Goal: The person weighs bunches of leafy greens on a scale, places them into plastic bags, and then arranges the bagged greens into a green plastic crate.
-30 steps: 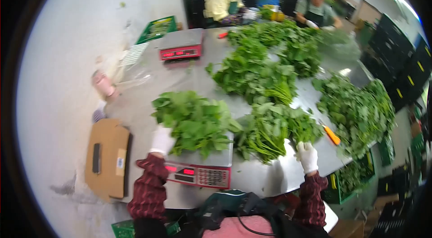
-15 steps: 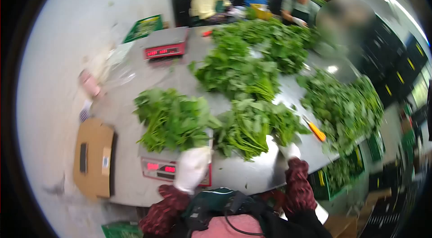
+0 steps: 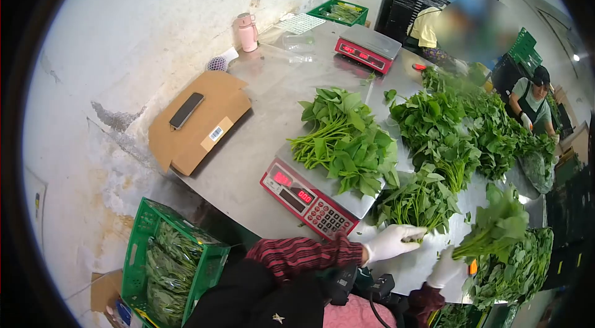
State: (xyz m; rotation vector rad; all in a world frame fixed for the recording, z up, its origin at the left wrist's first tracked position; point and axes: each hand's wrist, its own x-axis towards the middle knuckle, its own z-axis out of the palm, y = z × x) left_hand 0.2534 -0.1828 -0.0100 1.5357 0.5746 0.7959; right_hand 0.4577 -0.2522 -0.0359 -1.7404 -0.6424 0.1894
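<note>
My right hand (image 3: 444,268), in a white glove, is closed round the stems of a bunch of leafy greens (image 3: 499,224), its leaves pointing up and away. My left hand (image 3: 393,244), also gloved, reaches across the table with fingers stretched out. Its fingertips are at the stem ends of another bunch of greens (image 3: 418,203); whether they touch is unclear. To the left, a further bunch (image 3: 350,142) lies on a red digital scale (image 3: 310,201) that reads 0.00 on one display. An orange-handled tool (image 3: 473,266) is partly hidden beside my right hand.
Greens are heaped (image 3: 458,117) along the steel table (image 3: 260,142). Toward the wall are a cardboard piece (image 3: 217,111) bearing a phone (image 3: 186,110), a pink bottle (image 3: 246,32) and a second scale (image 3: 369,49). A green crate (image 3: 133,253) stands lower left. Two people work opposite.
My view has swung left. My right hand has lifted a bunch off the table toward the right. My left hand has gone from the near scale to the bunch beside it.
</note>
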